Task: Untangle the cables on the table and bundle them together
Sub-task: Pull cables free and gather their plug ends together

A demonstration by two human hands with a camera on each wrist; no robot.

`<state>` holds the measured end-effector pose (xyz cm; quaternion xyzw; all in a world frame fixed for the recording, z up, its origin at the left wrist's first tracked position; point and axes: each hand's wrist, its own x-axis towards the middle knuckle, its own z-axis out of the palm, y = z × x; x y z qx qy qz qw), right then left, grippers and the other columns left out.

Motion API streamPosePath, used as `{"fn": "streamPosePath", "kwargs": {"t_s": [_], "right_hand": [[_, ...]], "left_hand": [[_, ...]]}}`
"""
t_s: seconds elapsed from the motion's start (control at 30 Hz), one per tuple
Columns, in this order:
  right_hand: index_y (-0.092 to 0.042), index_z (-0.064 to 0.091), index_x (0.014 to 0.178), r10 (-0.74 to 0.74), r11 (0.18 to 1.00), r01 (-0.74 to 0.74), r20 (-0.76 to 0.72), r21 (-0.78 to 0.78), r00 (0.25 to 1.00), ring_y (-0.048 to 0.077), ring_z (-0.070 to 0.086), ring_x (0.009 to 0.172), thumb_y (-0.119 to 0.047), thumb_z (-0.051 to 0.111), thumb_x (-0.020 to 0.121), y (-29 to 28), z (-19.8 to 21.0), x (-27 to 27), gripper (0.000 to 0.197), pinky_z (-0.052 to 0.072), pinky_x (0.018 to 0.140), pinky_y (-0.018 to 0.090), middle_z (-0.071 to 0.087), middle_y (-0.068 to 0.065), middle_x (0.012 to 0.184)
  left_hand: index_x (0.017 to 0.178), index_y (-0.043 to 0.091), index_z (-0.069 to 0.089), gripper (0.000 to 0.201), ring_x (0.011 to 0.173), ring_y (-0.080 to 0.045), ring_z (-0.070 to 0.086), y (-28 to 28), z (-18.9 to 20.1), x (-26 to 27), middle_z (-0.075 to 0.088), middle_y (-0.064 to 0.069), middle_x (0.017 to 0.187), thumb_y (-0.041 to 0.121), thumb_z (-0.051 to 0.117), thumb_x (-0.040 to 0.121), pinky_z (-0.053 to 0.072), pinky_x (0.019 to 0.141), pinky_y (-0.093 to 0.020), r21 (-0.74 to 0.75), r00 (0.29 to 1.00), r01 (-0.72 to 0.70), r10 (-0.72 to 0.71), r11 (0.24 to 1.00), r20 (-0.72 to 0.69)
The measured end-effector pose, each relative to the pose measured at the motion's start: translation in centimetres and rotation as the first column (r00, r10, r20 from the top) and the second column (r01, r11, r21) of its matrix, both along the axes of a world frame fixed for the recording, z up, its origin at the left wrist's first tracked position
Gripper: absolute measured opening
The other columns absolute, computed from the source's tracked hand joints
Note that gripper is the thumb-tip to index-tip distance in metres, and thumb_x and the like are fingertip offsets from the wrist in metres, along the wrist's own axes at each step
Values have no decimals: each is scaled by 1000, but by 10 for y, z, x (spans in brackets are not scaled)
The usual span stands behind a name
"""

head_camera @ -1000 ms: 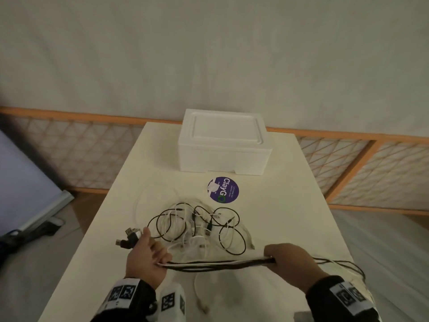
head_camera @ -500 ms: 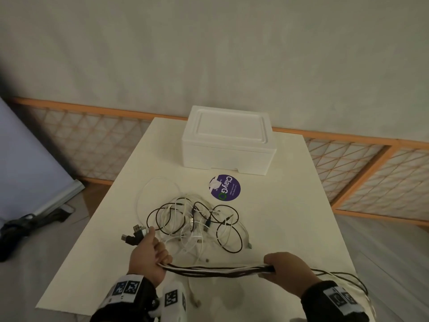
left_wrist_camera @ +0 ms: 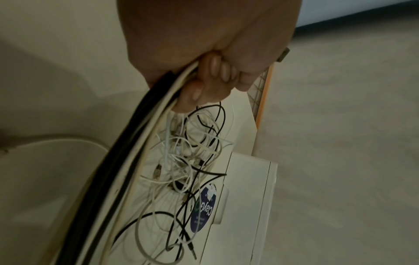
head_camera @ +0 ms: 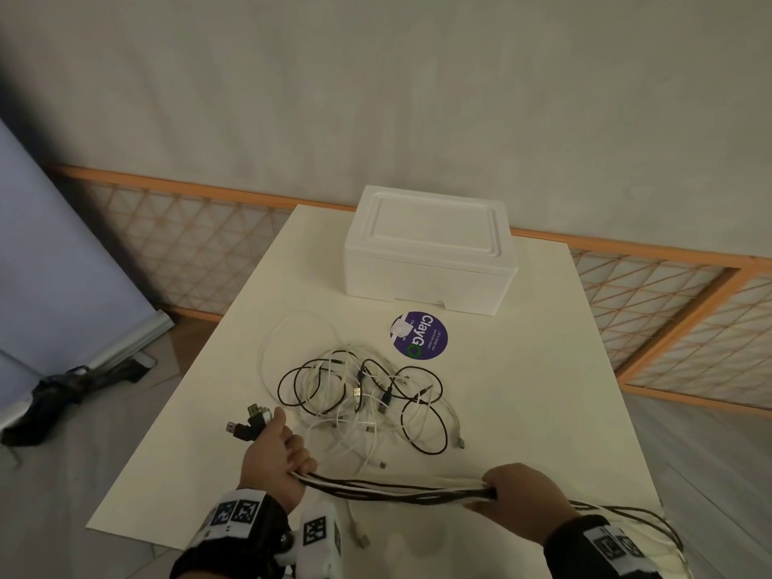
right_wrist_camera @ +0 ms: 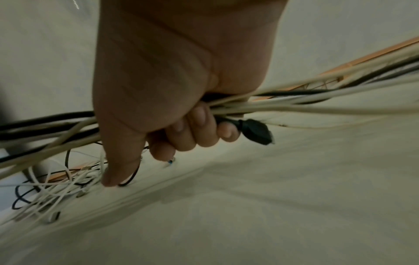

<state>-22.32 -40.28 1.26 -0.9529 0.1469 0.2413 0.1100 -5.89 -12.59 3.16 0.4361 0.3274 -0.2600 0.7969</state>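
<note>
Now lower, cable bundle [head_camera: 401, 488] sagging.

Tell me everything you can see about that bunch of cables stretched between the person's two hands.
The held bunch of cables is a handful of thin black and white cords lying side by side, pulled fairly straight above the near edge of the white table. The left hand grips one end, where several plugs stick out past the thumb. The right hand grips it further along, and the loose remainder trails past that wrist. Behind it a tangled pile lies on the table.
</note>
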Motion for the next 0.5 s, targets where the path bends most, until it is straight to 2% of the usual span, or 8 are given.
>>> {"fn": "streamPosePath", "kwargs": {"t_s": [0.17, 0.27, 0.33, 0.43, 0.5], "right_hand": [[-28, 44, 70, 16, 999, -13, 71, -51, 997, 12, 45, 74, -58, 43, 88, -3, 0, 0, 34, 40, 67, 25, 39, -9, 62], [-31, 45, 71, -21, 998, 25, 73, -49, 997, 10, 48, 74, -51, 46, 86, -12, -5, -5, 25, 42, 69, 23, 41, -9, 63], [-32, 42, 68, -46, 997, 50, 72, -53, 996, 10, 46, 73, -52, 46, 86, -18, -6, -11, 28, 40, 68, 24, 42, -10, 64], [-33, 45, 76, -34, 998, 38, 84, -44, 996, 9, 44, 75, -57, 46, 88, -18, -8, -12, 27, 38, 68, 25, 39, -11, 64], [-33, 46, 82, -19, 999, 23, 101, -32, 995, 11, 51, 80, -56, 45, 89, -15, -7, -10, 24, 39, 70, 25, 38, -11, 65]], "left_hand": [[54, 21, 25, 54, 26, -10, 19, 6, -9, 2, 22, 5, 35, 45, 45, 98, 24, 37, -17, -18, 996, -84, 83, 996, -27], [58, 21, 24, 51, 27, -10, 21, 14, -13, 7, 23, 6, 36, 47, 43, 98, 27, 47, -23, 1, 989, -144, 144, 990, -30], [60, 22, 22, 50, 27, -10, 23, 20, -16, 12, 24, 6, 36, 47, 41, 99, 25, 53, -27, -6, 985, -172, 172, 985, -20], [60, 22, 22, 49, 28, -10, 24, 24, -18, 16, 24, 6, 37, 45, 40, 99, 24, 54, -27, -10, 979, -205, 205, 979, -11], [60, 22, 23, 49, 29, -11, 22, 24, -18, 16, 24, 6, 37, 45, 40, 99, 24, 52, -26, -12, 977, -214, 214, 977, -11]]}}
